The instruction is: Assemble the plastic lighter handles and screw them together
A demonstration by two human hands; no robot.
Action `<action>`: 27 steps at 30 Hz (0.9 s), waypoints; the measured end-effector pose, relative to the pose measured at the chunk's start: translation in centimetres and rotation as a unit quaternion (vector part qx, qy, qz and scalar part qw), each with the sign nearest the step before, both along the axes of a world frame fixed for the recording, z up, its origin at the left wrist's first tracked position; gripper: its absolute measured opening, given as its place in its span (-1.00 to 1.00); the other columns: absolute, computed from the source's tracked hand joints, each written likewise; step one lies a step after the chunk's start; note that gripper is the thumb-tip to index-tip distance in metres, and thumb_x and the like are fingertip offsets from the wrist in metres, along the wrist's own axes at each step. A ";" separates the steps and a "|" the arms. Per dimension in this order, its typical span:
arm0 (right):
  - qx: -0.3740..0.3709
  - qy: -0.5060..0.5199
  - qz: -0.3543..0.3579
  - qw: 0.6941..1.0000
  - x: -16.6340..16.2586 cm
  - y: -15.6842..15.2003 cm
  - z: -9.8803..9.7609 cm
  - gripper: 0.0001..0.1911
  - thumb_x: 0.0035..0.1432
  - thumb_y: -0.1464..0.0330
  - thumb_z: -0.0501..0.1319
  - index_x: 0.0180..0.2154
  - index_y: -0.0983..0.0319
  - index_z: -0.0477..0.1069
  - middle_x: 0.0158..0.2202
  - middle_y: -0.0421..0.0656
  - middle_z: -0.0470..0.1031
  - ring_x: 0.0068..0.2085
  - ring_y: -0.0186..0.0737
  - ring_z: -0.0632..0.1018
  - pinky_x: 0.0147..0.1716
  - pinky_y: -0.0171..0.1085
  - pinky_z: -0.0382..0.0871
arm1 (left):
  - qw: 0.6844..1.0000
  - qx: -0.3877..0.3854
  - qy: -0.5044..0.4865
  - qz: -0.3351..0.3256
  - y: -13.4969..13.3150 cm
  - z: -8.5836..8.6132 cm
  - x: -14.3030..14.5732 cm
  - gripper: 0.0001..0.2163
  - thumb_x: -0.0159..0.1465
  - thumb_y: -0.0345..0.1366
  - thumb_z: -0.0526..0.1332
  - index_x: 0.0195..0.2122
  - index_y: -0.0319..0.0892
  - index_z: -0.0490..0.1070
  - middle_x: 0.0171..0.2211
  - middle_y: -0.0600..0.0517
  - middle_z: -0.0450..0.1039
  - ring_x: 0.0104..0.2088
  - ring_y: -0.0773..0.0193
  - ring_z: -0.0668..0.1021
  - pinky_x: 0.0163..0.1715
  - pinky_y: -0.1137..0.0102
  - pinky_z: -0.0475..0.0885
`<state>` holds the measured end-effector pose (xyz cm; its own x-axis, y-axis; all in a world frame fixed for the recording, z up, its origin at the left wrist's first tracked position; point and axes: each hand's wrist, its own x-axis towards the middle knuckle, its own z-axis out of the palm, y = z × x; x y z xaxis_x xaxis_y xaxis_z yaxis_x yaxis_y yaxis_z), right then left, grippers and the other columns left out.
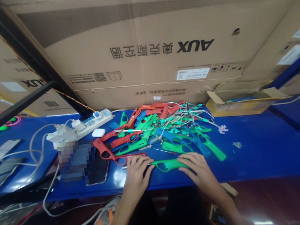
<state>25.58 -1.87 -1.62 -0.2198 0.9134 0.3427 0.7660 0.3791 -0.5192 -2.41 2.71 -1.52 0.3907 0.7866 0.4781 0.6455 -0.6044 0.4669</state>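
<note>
Here, in the head view, a green handle (169,165) is being held flat on the blue table (265,150), just in front of the heap of handles (157,129) (red, green and blue ones, tangled with thin wires). Its left end is being gripped by the left hand (136,173), with the fingers (145,165) bent loosely over the plastic. Its right end is being covered by the right hand (197,168), the fingers curled down onto it. Both thumbs are being hidden from the camera.

A dark phone (99,168) is lying just left of the heap. A white power strip (86,125) is lying farther left and back from it. A small open box (235,104) is sitting to the right of the heap, and a large carton (142,48) is standing right behind it.
</note>
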 end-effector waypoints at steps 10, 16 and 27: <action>-0.011 0.025 -0.005 1.000 -0.1 -0.2 0.0 -0.73 0.40 0.18 0.22 0.06 0.01 0.56 0.06 -0.12 0.62 0.09 0.03 0.59 0.11 0.07 0.44 | 1.000 -0.002 0.022 -0.006 0.1 0.2 0.1 -0.83 0.45 -0.27 0.21 -0.02 -0.04 0.56 -0.08 -0.03 0.62 -0.06 0.08 0.55 -0.01 0.11 0.37; -0.007 0.030 -0.009 0.999 -0.1 -0.1 -0.1 -0.73 0.38 0.16 0.24 0.05 -0.01 0.57 0.05 -0.12 0.62 0.09 0.05 0.58 0.11 0.08 0.44 | 1.000 -0.002 0.029 0.000 0.0 0.2 0.2 -0.84 0.46 -0.29 0.19 -0.05 -0.04 0.56 -0.07 -0.03 0.61 -0.04 0.07 0.53 0.01 0.09 0.34; -0.003 0.064 -0.017 0.998 -0.1 -0.1 -0.2 -0.74 0.33 0.16 0.29 0.02 -0.01 0.59 0.02 -0.13 0.64 0.06 0.05 0.60 0.10 0.09 0.42 | 0.999 -0.003 0.035 0.011 -0.1 0.2 0.2 -0.83 0.45 -0.29 0.21 -0.01 -0.04 0.56 -0.04 -0.04 0.60 0.00 0.04 0.52 0.06 0.07 0.34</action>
